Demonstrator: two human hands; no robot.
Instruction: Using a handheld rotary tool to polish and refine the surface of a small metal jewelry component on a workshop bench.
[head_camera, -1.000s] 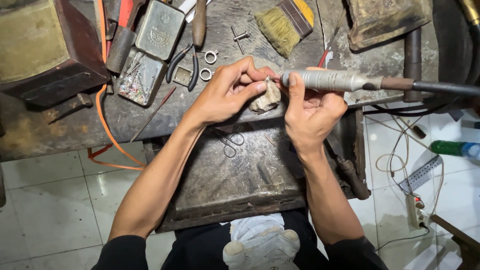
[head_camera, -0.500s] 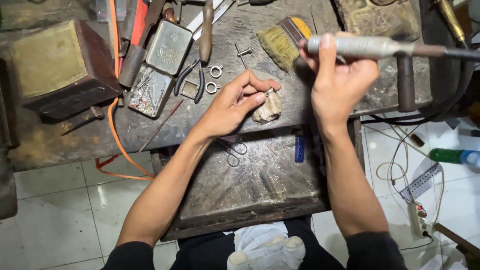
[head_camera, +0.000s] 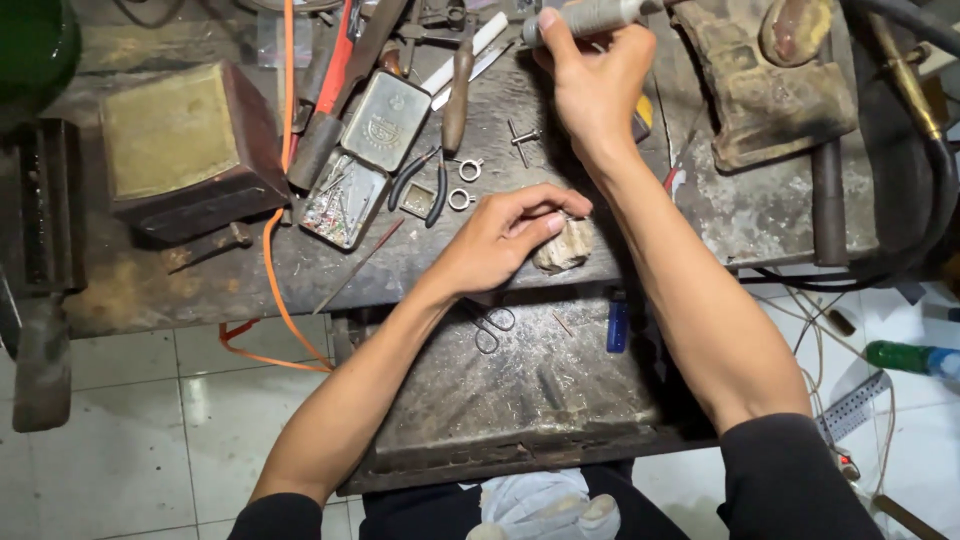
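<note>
Far out past my left hand sits a brown box with a dull yellow top, and nearer in an open tin of small bits with its lid above it. An orange cord runs down between them and drops over the counter edge. Just above my left fingers lie small pliers and two metal rings.

My left hand is curled around the pale lump of stone-like material, fingertips pressing it down at the very front edge of the counter, right above the open drawer tray.

What has changed is my right hand: a second ago it held the silver handpiece down against the lump, and now it has lifted up and away to the far side of the counter, clenched around the tool. So the grinding contact has broken and the lump is uncovered to look at.

Room is tight: tools crowd the far counter, a battered metal block sits just right of my raised hand, and the black hose loops beyond. The freest space is over the tray below my left wrist, where scissors and a blue tube lie.
</note>
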